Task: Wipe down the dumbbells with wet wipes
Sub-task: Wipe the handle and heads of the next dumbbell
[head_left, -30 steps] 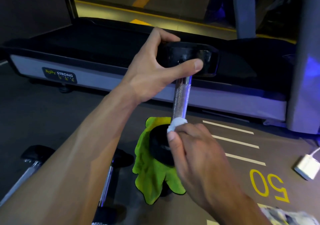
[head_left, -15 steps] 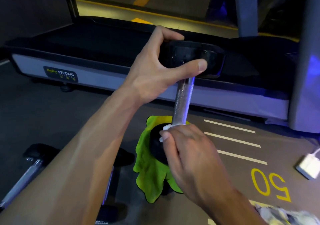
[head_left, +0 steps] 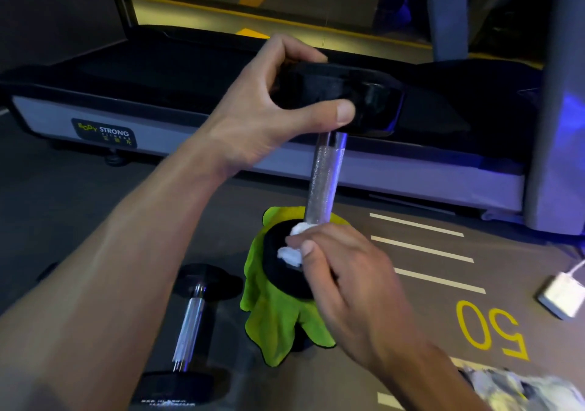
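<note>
Head view: a dumbbell [head_left: 323, 176] stood upright on a green cloth [head_left: 278, 325] on the floor.
Left hand [head_left: 269, 116]: fingers curled round the top black head, thumb in front.
Right hand [head_left: 351, 277]: fingers pinched a white wet wipe [head_left: 292, 250] against the lower head, beside the handle's base.
Second dumbbell [head_left: 190, 328]: lay on the floor, left of the cloth.
Treadmill [head_left: 104, 132]: behind.
</note>
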Available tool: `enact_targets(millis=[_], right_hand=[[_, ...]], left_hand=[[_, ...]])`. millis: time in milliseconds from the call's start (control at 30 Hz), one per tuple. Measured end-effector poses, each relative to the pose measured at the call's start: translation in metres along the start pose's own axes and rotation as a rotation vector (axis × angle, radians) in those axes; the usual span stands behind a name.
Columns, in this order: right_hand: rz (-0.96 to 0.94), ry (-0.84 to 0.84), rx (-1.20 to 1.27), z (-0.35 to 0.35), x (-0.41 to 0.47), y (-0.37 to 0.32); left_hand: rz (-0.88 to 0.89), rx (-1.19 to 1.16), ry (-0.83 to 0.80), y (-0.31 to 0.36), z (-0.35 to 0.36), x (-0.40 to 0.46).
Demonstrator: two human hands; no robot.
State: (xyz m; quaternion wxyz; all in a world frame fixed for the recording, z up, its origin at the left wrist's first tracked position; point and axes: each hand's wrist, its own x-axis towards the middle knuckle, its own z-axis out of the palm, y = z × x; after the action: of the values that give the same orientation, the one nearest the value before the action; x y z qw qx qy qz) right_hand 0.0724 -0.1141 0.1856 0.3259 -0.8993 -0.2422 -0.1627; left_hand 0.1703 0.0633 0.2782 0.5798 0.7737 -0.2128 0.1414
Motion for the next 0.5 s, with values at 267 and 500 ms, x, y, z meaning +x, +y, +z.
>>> enact_targets(millis=[267,500], right_hand=[[0.006,0.07,0.038,-0.002,-0.027,0.02],[-0.123,-0.055,-0.223,0.002,0.009,0.006]], left_hand=[[0.002,0.12,-0.005,-0.003,-0.016,0.001],[0.007,0.086,0.033,-0.006,-0.011,-0.002]])
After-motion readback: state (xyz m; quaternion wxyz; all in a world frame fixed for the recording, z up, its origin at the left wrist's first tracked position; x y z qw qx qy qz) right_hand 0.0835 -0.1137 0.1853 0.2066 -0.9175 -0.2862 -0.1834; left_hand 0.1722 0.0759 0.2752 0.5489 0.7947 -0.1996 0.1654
